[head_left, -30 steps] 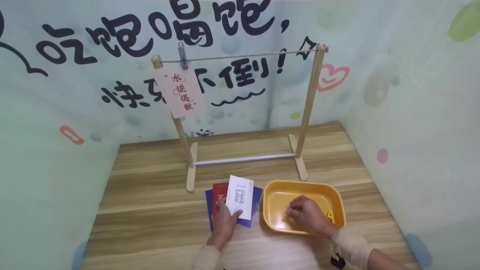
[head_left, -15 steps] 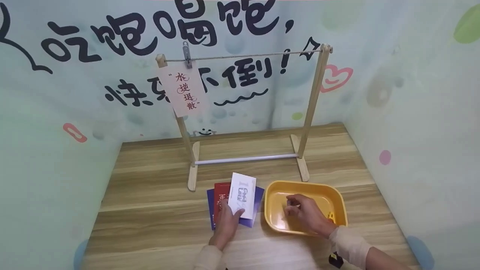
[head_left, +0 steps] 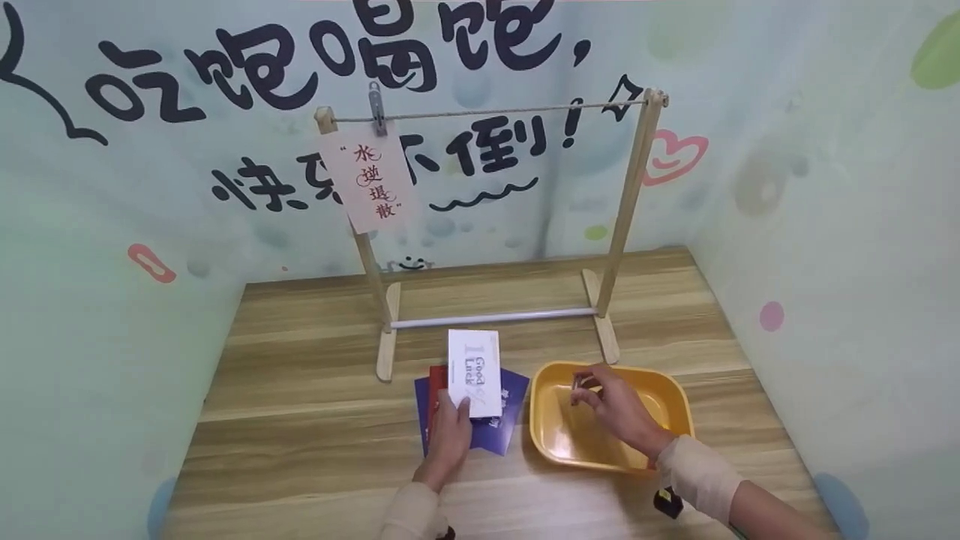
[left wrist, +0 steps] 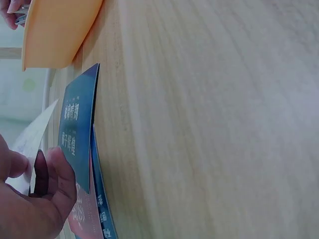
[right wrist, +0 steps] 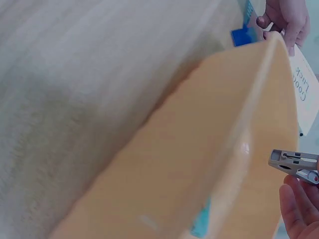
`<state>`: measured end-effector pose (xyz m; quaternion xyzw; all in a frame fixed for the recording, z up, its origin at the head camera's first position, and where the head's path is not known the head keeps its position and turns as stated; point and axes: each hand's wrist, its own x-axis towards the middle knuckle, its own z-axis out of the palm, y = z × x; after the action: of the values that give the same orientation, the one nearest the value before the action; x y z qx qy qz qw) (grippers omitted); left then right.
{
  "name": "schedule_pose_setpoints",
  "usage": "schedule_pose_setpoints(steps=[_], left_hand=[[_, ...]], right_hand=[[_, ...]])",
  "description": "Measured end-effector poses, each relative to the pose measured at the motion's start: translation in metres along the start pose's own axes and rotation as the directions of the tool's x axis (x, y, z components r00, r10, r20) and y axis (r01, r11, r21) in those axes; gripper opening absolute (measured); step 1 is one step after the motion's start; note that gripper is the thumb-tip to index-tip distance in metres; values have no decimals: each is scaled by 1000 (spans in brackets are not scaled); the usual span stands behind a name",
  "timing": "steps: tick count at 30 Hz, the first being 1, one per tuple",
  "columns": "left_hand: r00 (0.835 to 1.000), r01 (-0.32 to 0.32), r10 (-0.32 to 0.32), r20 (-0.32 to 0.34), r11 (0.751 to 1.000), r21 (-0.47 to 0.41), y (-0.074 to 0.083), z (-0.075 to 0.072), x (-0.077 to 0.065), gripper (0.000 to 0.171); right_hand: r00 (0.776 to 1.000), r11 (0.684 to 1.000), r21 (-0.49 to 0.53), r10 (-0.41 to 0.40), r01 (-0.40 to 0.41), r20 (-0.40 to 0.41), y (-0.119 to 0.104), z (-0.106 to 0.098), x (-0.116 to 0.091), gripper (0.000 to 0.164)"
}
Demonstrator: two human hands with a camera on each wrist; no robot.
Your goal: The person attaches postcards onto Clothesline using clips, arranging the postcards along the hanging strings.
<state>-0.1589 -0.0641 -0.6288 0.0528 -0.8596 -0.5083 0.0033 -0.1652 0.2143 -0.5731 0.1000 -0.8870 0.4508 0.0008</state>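
My left hand (head_left: 448,433) pinches a white card (head_left: 475,371) printed "Good Luck" between thumb and fingers. The left wrist view shows this card raised above a stack of blue cards (left wrist: 79,114) and a red card (left wrist: 84,214) on the table. Over the yellow basin (head_left: 551,442), my right hand (head_left: 619,409) pinches a grey clothespin (right wrist: 294,162), its body pointing away from the fingertips in the right wrist view. On the string of the wooden rack, another clothespin (head_left: 377,111) holds a pink card (head_left: 371,180) with red characters.
The wooden rack (head_left: 631,202) stands behind the cards and basin, with a string (head_left: 487,112) on top and a white bar (head_left: 487,319) near its feet. A turquoise item (right wrist: 201,221) lies in the basin. Printed walls enclose the table (head_left: 300,390).
My left hand has lifted the white card up and slightly left, uncovering more of the blue card below. My right hand has risen a little with the clothespin.
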Motion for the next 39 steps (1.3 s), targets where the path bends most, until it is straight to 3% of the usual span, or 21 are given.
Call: schedule_pose_setpoints(steps=[3,11,18,22,26,32,39], left_hand=[[1000,6,-6,10,1000,-22,4,0,4,21],[999,-12,14,45,999,-33,14,-3,12,23],[1000,-29,29,9,999,-36,24,-7,19,22],[997,-71,71,-12,997,-13,28,-10,22,21],[991,-129,130,-44,991,31,33,-13,25,20],[985,-160,164,-55,985,70,41,-19,33,18],[986,-146,148,-73,989,33,55,-25,44,22]], right_hand=[[999,1000,-8,-26,26,-28,-4,-4,5,30],[976,983,-54,-182,177,-117,-17,-13,21,28],[970,969,-120,-227,216,-88,-32,-20,32,26],[964,955,-160,-262,251,-49,-40,-28,38,27],[963,951,-152,-270,268,4,-51,-38,45,24],[949,944,-107,-307,312,66,-65,-50,58,21],[930,923,-131,-368,363,-17,-81,-59,74,23]])
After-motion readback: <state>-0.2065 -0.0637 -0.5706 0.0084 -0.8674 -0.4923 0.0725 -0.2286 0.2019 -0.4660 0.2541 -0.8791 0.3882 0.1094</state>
